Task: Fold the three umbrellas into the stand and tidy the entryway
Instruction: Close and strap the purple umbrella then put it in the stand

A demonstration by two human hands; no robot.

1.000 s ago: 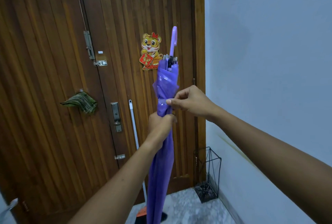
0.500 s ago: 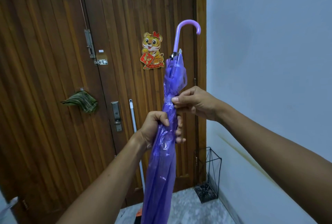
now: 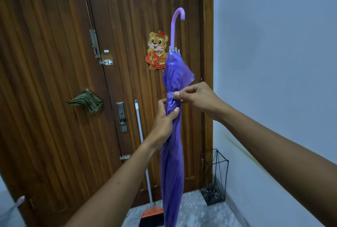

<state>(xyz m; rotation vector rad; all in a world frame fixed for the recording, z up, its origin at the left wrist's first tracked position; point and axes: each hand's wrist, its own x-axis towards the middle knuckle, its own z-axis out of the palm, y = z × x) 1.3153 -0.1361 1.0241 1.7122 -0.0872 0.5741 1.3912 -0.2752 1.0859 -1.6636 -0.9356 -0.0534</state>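
Observation:
A folded purple umbrella [image 3: 172, 163] stands upright before the wooden door, its hooked handle [image 3: 177, 17] at the top. My left hand [image 3: 165, 117] grips the gathered canopy just below its closure strap [image 3: 171, 94]. My right hand [image 3: 196, 97] pinches the end of that strap, which wraps around the canopy. A black wire umbrella stand [image 3: 215, 175] sits on the floor in the corner at the right, below my right forearm. It holds no umbrella that I can see.
A broom with a white pole [image 3: 141, 144] and orange head [image 3: 152, 212] leans against the wooden door [image 3: 54, 99]. A folded green cloth [image 3: 85, 102] hangs on the door, and a tiger sticker [image 3: 156, 50] is stuck beside the umbrella. A pale wall [image 3: 273, 62] fills the right.
The umbrella has turned about its axis, so the hook faces differently. My right hand drew the strap around the canopy. My left hand shifted its grip slightly lower.

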